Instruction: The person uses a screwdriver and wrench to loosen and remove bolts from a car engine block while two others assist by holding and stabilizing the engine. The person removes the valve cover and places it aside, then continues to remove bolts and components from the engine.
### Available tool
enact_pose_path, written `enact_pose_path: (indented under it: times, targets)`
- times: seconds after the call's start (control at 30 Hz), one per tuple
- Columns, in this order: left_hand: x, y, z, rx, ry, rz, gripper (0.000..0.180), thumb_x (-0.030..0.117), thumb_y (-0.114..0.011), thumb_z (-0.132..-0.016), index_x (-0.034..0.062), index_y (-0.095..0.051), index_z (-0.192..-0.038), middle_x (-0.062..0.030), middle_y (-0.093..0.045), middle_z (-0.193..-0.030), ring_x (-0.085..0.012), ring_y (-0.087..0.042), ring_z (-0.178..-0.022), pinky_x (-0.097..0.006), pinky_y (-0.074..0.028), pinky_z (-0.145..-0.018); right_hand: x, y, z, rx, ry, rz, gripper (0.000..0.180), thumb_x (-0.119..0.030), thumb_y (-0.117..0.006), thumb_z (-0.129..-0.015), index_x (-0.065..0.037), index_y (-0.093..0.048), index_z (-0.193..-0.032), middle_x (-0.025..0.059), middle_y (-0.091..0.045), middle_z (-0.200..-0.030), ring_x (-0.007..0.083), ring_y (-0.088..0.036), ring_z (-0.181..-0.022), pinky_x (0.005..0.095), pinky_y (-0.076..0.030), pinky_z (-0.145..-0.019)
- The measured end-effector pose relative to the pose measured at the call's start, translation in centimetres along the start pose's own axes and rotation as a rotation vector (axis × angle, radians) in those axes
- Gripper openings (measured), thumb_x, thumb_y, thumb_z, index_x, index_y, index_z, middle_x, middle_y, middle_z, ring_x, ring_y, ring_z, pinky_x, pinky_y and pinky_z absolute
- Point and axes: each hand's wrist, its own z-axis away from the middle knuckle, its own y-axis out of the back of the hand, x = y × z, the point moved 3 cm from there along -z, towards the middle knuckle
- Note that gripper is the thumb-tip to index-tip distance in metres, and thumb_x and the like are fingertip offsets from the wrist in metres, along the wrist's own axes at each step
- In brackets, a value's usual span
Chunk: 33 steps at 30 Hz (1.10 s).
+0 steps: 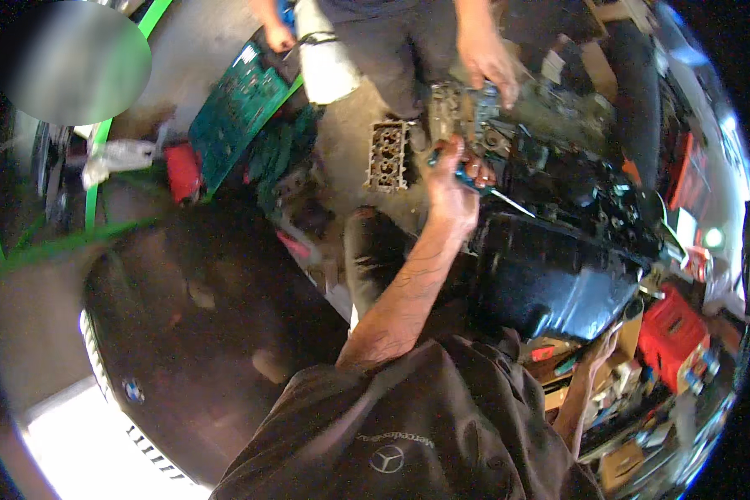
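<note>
My left hand (458, 173) is closed round the dark teal handle of a screwdriver (511, 202). Its bright shaft points right, just over the top edge of a large glossy black panel (550, 275). Beyond that panel lie dark engine parts (575, 179). My right hand (605, 343) is at the lower right corner of the panel; its fingers are too blurred to show whether they grip anything. A metal cylinder head (387, 157) lies on the floor left of my left hand.
Across from me, another person's hand (487, 67) reaches down to metal parts (482, 104). A dark car hood (200, 333) fills the left. A green panel (246, 108) leans behind it. At right are a red case (673, 329) and cluttered boxes (621, 467).
</note>
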Motion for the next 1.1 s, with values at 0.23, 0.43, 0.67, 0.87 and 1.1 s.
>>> enact_pose_path:
  times: [0.23,0.43,0.67,0.87,1.1]
  targets:
    - [3.0,1.7,0.1,-0.215,0.174,0.015,0.025,0.033,-0.059,-0.085,0.0079,-0.057,-0.082,-0.0053,-0.057,-0.079,-0.0224,-0.053,-0.079,-0.049,-0.040,-0.091,-0.7,-0.3,2.5,0.325,0.208,0.229,0.044,-0.043,-0.043,-0.094,-0.004,-0.059,-0.107,0.0014,-0.053,-0.078,0.0093,-0.043,-0.068,0.0248,-0.036,-0.061]
    - [6.4,1.6,-2.5,-0.721,0.505,-0.260,0.045,0.045,-0.049,-0.089,0.0048,-0.057,-0.107,-0.0192,-0.054,-0.120,-0.0348,-0.045,-0.118,-0.049,-0.033,-0.102,-5.3,-1.9,11.6,0.593,0.170,0.096,0.032,-0.035,-0.046,-0.093,-0.004,-0.057,-0.095,0.0010,-0.052,-0.068,0.0096,-0.045,-0.056,0.0263,-0.037,-0.050]
    - [19.5,11.8,-12.4,-0.753,0.748,-0.510,0.044,0.039,-0.053,-0.089,0.0038,-0.050,-0.116,-0.0164,-0.057,-0.115,-0.0271,-0.054,-0.109,-0.039,-0.045,-0.089,-15.0,-21.8,32.9,0.753,0.415,-0.248,0.022,-0.023,-0.048,-0.092,-0.009,-0.052,-0.109,0.0006,-0.055,-0.074,0.0088,-0.049,-0.063,0.0225,-0.041,-0.056]
    - [33.7,28.2,-22.3,-0.436,0.753,-1.070,0.029,0.029,-0.055,-0.088,0.0076,-0.055,-0.107,-0.0101,-0.064,-0.098,-0.0216,-0.063,-0.088,-0.034,-0.050,-0.075,-7.3,-34.0,44.5,0.583,0.215,0.087,0.044,-0.044,-0.054,-0.089,-0.005,-0.064,-0.073,-0.0001,-0.054,-0.056,0.0087,-0.047,-0.047,0.0242,-0.035,-0.044]
    - [38.9,32.7,-28.8,-0.325,0.886,-1.074,0.028,0.031,-0.056,-0.087,0.0104,-0.056,-0.107,-0.0081,-0.064,-0.096,-0.0202,-0.063,-0.086,-0.033,-0.049,-0.073,-1.3,-37.2,47.1,0.527,-0.362,-0.027,0.038,-0.041,-0.061,-0.085,-0.007,-0.052,-0.070,-0.0024,-0.043,-0.053,0.0092,-0.040,-0.044,0.0253,-0.031,-0.041]
